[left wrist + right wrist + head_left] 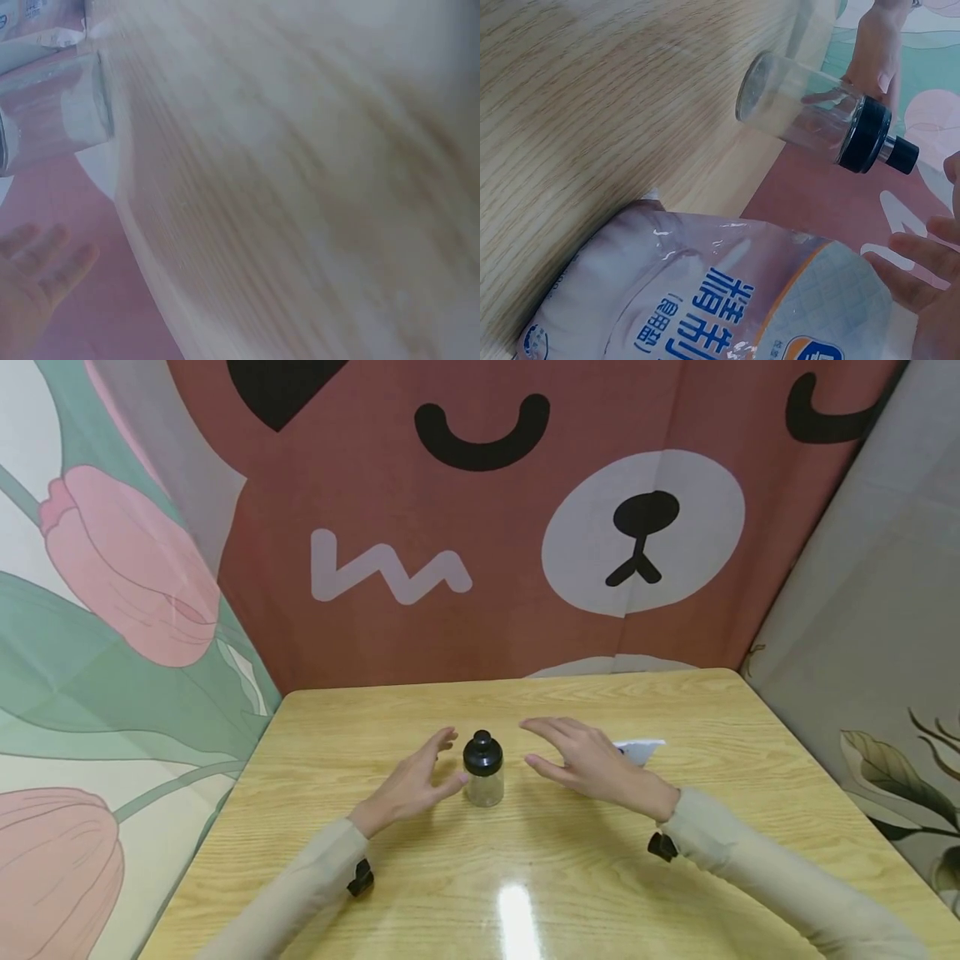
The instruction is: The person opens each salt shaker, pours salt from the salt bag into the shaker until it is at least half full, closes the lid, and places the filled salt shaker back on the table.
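Note:
A clear glass jar (484,789) with a black knobbed lid (482,753) stands upright on the table, and I see no contents in it. On its left side my left hand (411,783) reaches in with fingers spread and slightly bent; whether the thumb touches the glass I cannot tell. My right hand (588,762) hovers on the other side, apart from the jar, fingers extended and holding nothing. A plastic bag of salt (682,292) with blue printing lies near the right hand, which partly hides it in the head view.
The wood-grain table (420,893) ends at the back against a red-brown cloth (487,635) with a bear print. Flowered cloth hangs along the left (135,577) and right sides. Light glares off the front of the tabletop.

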`<action>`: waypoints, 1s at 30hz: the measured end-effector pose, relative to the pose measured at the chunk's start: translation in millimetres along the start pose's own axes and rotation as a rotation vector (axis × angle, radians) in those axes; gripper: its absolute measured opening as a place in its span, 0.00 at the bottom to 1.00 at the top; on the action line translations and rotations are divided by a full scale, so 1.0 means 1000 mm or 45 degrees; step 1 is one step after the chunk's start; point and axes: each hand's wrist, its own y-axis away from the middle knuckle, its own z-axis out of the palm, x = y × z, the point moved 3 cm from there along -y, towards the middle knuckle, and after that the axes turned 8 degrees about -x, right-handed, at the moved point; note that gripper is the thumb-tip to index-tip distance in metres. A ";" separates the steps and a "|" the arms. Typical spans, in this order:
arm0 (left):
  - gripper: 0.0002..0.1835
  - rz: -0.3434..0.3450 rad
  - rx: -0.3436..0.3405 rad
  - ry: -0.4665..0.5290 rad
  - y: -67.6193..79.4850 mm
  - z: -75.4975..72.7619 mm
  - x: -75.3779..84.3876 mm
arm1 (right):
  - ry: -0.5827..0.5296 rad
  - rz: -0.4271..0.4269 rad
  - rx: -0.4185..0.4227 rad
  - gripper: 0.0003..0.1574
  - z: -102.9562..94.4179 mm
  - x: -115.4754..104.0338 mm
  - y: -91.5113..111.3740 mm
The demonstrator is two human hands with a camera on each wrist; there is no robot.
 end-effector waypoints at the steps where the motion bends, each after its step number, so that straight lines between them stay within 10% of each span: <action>1: 0.42 0.005 -0.006 0.022 -0.001 0.001 0.000 | 0.001 -0.001 0.000 0.31 0.000 -0.001 -0.001; 10: 0.44 0.059 -0.059 0.202 -0.005 0.004 0.004 | 0.023 0.019 -0.023 0.32 0.001 -0.006 -0.009; 30: 0.45 0.066 -0.097 0.148 -0.012 0.009 0.016 | 0.018 0.124 -0.161 0.36 0.013 -0.020 -0.021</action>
